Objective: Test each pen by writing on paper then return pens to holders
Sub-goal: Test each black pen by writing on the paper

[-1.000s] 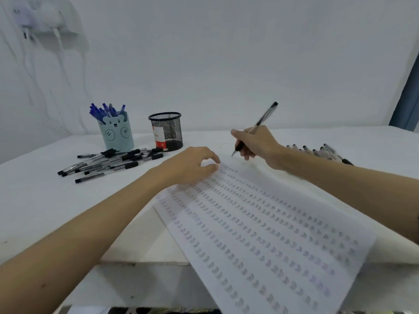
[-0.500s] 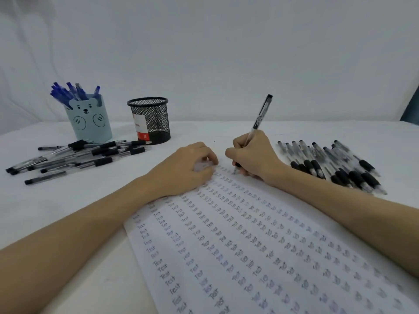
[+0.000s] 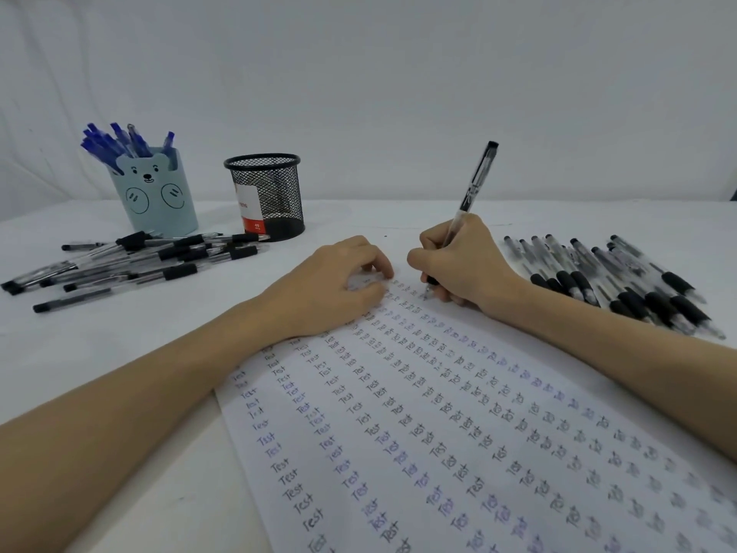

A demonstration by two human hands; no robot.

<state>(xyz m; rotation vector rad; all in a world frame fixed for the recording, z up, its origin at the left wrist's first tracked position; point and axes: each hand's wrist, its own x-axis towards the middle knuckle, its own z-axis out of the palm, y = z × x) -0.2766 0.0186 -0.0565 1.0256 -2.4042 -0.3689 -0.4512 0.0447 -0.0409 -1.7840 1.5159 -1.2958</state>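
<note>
On the desk (image 3: 99,353), loose black pens (image 3: 131,261) lay before a bear holder (image 3: 157,201) and mesh holder (image 3: 265,197). The left hand (image 3: 331,285), fingers curled, pressed the paper (image 3: 438,433), whose near end ran out of view. The right hand (image 3: 462,265) gripped a pen (image 3: 476,179), tip on the sheet; its forearm partly hid another pen pile (image 3: 622,277).

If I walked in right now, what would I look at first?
Probably the big sheet of paper in the middle, covered in rows of the word "Test". At its top, the right hand writes with a black pen. Far left, a blue bear holder holds blue pens.
</note>
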